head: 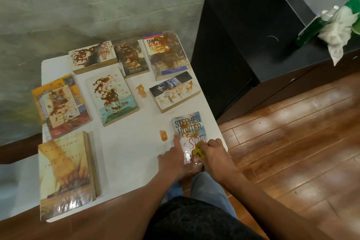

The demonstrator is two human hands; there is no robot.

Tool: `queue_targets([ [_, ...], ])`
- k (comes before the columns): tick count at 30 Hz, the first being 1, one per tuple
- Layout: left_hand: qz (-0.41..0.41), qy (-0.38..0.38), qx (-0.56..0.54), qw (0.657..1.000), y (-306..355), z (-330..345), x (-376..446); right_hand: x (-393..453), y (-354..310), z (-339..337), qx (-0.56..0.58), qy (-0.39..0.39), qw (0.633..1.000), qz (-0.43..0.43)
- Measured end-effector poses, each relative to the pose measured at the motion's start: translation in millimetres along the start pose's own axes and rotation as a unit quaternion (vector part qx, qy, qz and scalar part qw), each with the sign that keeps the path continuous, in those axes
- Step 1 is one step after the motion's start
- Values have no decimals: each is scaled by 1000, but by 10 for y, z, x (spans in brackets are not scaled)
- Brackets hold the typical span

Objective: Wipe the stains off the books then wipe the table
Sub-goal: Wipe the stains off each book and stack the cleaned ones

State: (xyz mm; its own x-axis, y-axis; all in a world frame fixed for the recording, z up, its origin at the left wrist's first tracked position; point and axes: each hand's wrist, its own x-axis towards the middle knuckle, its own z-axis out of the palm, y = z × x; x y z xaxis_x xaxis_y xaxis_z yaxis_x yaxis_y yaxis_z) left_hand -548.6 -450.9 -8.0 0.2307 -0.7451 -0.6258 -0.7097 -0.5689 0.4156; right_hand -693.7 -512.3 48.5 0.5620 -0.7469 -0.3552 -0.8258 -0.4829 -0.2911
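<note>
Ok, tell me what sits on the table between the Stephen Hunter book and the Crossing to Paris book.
In the head view, a brown stain lies on the white table just left of the Stephen Hunter book; the rest toward the Crossing book is bare tabletop.

Eight paperbacks lie flat on my white worktop point(120, 154), most splashed brown; the Stephen Hunter book point(188, 126) sits near the right edge under my yellow cloth point(199, 149).

Both forearms are bare to the lower edge of the view, with no sleeves, watch or rings showing on the left hand point(173, 159) or the right hand point(213, 155). Below the hands, between the two forearms, blue denim trousers point(208, 189) cover the legs. Nearer the body hangs a black, coarse-textured garment point(194, 220).
</note>
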Motion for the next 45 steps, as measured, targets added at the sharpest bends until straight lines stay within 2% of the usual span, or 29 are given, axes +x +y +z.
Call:
queue_targets([
  [3, -8, 5, -20, 1000, 24, 9, -27, -17, 0, 70, -16, 25, 1000, -5],
  [7, -20, 19, -40, 999, 46, 19, -67, 26, 58, 49, -37, -12, 999, -17],
  [11, -36, 19, -71, 997, 31, 23, -59, 165, 144, -64, -17, -7, 1000, -9],
  [14, -56, 54, -98, 992, 49, 56, -46, 249, 153, -53, 4, 14, 1000, 7],
  [18, -63, 87, -134, 985, 100, 83, -69, 204, 195, 20, 44, 30, 998, -16],
  [23, -60, 85, -122, 987, 87, 120, -49, 355, 195, -34, 83, 40, 995, 28],
  [26, -62, 75, -96, 991, 94, 112, -28, 352, 199, -6, 76, 7, 996, 41],
  [28, -65, 68, -82, 992, 95, 107, -24, 297, 225, 28, 70, -10, 997, 34],
  [34, -71, 64, -66, 993, 125, 88, -3, 492, 179, -63, 70, 30, 997, 19],
  [39, -71, 60, -73, 993, 116, 84, -29, 382, 170, -38, 55, 6, 998, 3],
  [45, -68, 62, -63, 994, 106, 94, -27, 481, 151, -88, 65, 34, 997, 4],
])
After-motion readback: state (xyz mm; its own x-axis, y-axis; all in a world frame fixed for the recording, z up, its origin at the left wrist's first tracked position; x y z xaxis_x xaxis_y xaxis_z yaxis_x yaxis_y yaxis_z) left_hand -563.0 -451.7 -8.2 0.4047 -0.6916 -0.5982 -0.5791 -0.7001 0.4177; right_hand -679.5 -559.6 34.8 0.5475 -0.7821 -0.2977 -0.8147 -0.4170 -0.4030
